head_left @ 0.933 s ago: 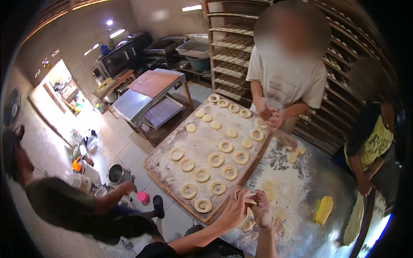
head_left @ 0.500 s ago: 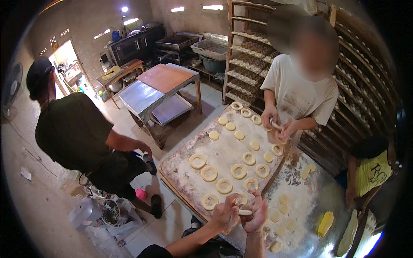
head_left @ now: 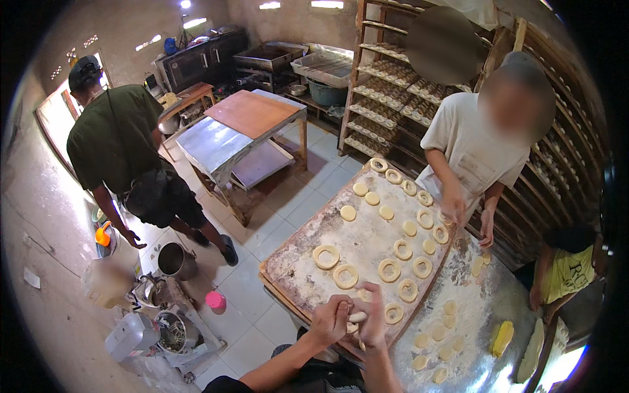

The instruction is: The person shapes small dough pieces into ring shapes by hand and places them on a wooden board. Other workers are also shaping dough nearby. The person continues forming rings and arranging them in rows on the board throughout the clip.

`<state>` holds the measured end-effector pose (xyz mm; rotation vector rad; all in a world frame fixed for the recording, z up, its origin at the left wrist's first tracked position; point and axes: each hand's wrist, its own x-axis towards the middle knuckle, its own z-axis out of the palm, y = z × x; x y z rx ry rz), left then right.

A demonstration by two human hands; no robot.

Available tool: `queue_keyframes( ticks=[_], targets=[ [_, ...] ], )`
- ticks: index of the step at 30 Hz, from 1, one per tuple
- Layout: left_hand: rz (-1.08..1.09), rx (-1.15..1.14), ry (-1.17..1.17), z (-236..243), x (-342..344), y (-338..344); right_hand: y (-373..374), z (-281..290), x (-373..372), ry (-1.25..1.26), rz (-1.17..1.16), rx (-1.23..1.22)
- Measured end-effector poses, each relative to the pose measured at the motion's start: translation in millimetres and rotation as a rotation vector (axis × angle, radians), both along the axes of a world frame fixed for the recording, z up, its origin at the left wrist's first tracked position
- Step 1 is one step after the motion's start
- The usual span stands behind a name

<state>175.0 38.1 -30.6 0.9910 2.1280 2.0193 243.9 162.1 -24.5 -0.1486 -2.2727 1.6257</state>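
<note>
Between five and six o'clock, the left hand (head_left: 332, 319) pinches pale dough (head_left: 358, 317) at its three o'clock; blurred right hand (head_left: 375, 325) touches it, whether gripping I can't tell.

The flour-dusted, rectangular wooden board (head_left: 367, 243) I watch remotely carries pale, thick dough rings (head_left: 326, 248) and flat, round, cream-coloured dough discs (head_left: 348, 213). To the board's right, I see the silvery metal table (head_left: 477, 357) bearing loose white flour (head_left: 429, 313), small, pale dough rounds (head_left: 420, 362) and a yellow oblong lump (head_left: 502, 338).
</note>
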Motion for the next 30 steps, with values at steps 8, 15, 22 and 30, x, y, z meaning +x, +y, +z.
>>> queue_keyframes(
  ticks=[8,15,22,30],
  targets=[
    [0.019,-0.105,0.085,1.1,-34.0,-10.1,-15.8,-17.4,-34.7,0.149,0.203,-0.636],
    [-0.025,-0.257,-0.067,1.4,-42.0,-13.1,-11.5,7.6,-32.0,-0.142,-0.086,-0.651],
    [0.1,-0.554,-0.104,13.0,-65.6,3.6,-20.4,15.5,-65.5,-0.327,-0.414,-0.165],
    [0.098,-1.021,0.209,-0.1,-87.4,-34.9,-23.8,12.9,-47.2,-0.635,-0.427,0.722]
  ],
)
